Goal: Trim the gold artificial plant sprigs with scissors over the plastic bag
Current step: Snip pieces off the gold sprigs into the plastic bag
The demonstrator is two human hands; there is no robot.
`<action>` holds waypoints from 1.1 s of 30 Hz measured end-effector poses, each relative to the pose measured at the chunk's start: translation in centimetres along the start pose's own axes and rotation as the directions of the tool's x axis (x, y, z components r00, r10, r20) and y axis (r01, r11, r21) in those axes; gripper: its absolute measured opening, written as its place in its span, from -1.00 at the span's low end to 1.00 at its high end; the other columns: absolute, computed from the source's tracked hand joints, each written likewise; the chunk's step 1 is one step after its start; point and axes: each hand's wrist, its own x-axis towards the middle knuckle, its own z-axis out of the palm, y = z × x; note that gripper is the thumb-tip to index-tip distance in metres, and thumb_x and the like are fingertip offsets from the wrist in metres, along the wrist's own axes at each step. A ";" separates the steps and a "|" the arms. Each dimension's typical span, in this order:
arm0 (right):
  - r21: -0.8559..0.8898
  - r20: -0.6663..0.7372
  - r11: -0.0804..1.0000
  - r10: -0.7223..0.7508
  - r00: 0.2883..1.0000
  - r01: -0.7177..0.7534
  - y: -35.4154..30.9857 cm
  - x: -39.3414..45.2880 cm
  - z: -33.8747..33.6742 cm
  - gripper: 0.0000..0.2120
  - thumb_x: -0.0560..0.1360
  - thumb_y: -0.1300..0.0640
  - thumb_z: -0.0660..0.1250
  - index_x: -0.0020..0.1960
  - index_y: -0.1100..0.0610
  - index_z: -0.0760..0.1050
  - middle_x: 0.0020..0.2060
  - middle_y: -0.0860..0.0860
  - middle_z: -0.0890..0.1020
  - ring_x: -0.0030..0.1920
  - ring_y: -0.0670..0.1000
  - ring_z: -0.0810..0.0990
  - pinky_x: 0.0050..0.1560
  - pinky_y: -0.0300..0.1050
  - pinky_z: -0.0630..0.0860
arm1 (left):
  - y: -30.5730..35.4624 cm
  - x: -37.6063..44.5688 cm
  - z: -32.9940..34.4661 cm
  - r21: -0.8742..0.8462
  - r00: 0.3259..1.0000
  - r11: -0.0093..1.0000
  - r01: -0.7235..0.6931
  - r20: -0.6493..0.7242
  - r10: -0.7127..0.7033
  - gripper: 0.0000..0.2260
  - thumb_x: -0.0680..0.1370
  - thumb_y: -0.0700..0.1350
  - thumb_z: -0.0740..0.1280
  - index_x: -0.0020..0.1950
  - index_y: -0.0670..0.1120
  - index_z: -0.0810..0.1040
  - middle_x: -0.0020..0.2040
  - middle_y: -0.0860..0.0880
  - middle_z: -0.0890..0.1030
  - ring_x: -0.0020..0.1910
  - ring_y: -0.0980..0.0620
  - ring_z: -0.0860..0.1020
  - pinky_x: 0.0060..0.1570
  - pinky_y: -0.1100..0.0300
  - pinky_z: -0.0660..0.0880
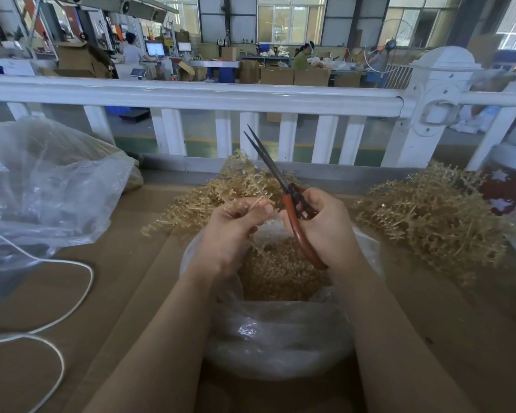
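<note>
A: The hands?
B: Both forearms reach over the clear plastic bag (280, 338). Left hand (233, 231) pinches a thin gold sprig stem (258, 201); right hand (322, 228) grips red-handled scissors (292, 210), blades slightly parted toward eleven o'clock.

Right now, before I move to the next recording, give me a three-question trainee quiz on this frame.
1. True or false: the scissors are in the right hand.
2. What does the left hand pinch? A) a white cable B) a gold sprig C) the bag's rim
3. Fill in: the hands are above an open clear plastic bag that holds gold ____.

Key: 1 true, with the blades slightly apart and pointing up and away. 2 B. 3 trimmings.
</note>
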 end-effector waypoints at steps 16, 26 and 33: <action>0.148 0.047 0.986 -0.082 0.996 0.074 -0.2 0.4 0.3 -0.71 0.43 0.25 0.53 -0.13 -0.10 0.52 -0.33 -0.19 0.62 -0.29 -0.29 0.57 -0.26 -0.46 0.45 | -0.1 0.4 -0.1 -0.095 0.998 0.995 0.007 -0.059 -0.012 -0.91 0.50 -0.25 0.41 -0.21 -0.13 0.61 -0.18 -0.09 0.62 -0.23 0.03 0.59 -0.19 0.22 0.56; -0.248 0.134 0.962 -0.080 0.988 0.111 0.7 -0.3 -0.9 -0.47 0.23 -0.54 0.32 -0.08 -0.15 0.37 -0.23 -0.21 0.58 -0.21 -0.25 0.56 -0.29 -0.27 0.38 | 0.4 0.1 0.1 -0.139 0.983 0.981 -0.136 -0.138 0.117 -0.90 0.58 -0.31 0.31 -0.09 -0.18 0.57 -0.32 0.07 0.65 -0.31 0.19 0.60 -0.26 0.34 0.52; -0.408 0.154 0.896 -0.120 0.981 0.174 1.2 -0.2 -0.6 -0.41 0.24 -0.57 0.29 0.01 -0.14 0.40 -0.17 -0.22 0.58 -0.17 -0.22 0.56 -0.30 -0.27 0.41 | 0.0 0.4 -0.2 -0.017 0.970 0.985 -0.169 -0.180 0.163 -0.88 0.59 -0.30 0.31 -0.11 -0.15 0.58 -0.29 0.12 0.65 -0.27 0.21 0.58 -0.18 0.36 0.49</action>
